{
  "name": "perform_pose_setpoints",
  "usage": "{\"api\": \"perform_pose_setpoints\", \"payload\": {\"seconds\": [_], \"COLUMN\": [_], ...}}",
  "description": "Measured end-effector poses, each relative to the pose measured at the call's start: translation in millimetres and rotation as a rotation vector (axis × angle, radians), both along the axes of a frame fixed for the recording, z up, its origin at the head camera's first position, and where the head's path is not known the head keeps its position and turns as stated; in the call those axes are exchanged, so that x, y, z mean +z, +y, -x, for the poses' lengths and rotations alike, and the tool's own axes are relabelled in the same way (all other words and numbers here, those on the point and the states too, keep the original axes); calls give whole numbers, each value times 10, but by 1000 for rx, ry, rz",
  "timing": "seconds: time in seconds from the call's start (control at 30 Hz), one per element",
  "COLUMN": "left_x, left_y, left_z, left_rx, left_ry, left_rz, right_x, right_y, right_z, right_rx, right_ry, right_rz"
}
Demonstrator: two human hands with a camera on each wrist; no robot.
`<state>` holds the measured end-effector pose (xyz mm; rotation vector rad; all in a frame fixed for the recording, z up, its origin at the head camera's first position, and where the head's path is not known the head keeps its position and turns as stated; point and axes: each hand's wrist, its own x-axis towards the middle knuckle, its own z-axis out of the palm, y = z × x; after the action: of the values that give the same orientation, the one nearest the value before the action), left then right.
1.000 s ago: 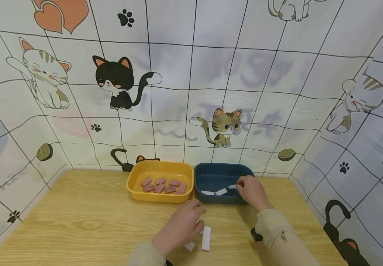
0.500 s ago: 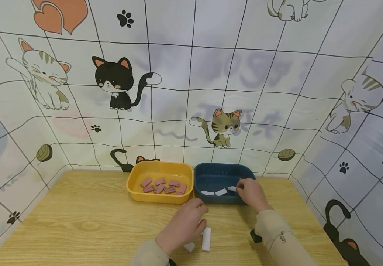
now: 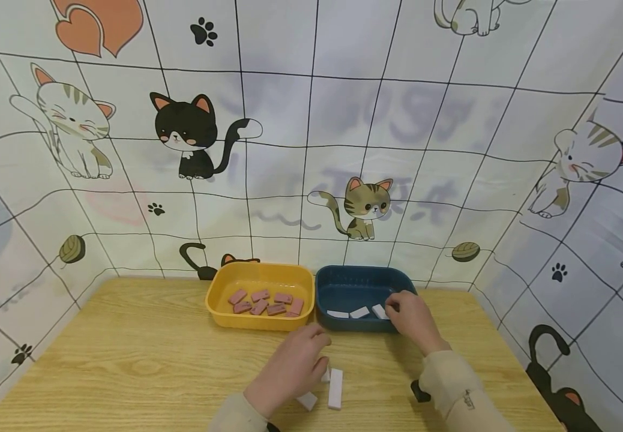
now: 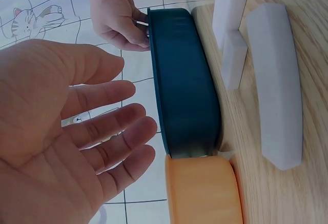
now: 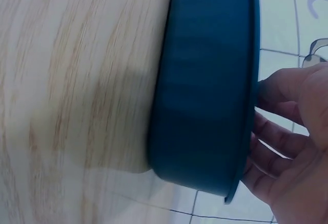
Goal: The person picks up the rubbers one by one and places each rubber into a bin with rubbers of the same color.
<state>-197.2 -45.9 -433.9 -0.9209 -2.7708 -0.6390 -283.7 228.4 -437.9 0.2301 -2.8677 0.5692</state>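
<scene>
My right hand reaches over the near right rim of the dark blue bin. Just beside its fingertips, a white block lies in the bin near two other white blocks. The rim hides those fingertips in the right wrist view. My left hand hovers over the table, palm turned inward and holding nothing; in the left wrist view its fingers are spread and loosely bent. Below it on the table are a long white block, a second white block and a partly hidden third.
A yellow bin with several pink blocks stands against the blue bin's left side. Behind both bins rises a cat-printed sheet. The wooden table extends to the left and right.
The white block at my right fingertips has lowered, turned and come to lie in the blue bin, out of the grasp. My left hand has shifted slightly, first right, then back left.
</scene>
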Motion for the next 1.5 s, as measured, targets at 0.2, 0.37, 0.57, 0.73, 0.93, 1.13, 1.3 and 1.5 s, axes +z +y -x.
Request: {"api": "perform_pose_setpoints", "payload": {"seconds": [0.2,0.37,0.57,0.73,0.93,1.13,1.3,1.5], "left_x": [37,24,2,-12,-17,-12,-40,-51], "left_y": [-30,-52,-102,-142,-173,-205,-239,-272], "left_z": [-38,-62,-76,-88,-100,-121,-118,-107], "left_rx": [15,30,37,37,41,40,57,74], "left_ry": [-17,-10,-2,33,38,59,40,29], "left_rz": [-12,-27,-39,-50,-56,-69,-63,-84], "right_x": [51,60,19,-13,-44,-91,-112,-134], "right_y": [-81,-177,-308,-425,-543,-641,-704,-761], "right_z": [-142,-261,-417,-528,-652,-750,-825,-910], "right_rx": [76,112,175,224,284,300,338,366], "right_ry": [126,200,276,315,359,371,387,332], "right_rz": [43,83,144,189,231,237,251,257]}}
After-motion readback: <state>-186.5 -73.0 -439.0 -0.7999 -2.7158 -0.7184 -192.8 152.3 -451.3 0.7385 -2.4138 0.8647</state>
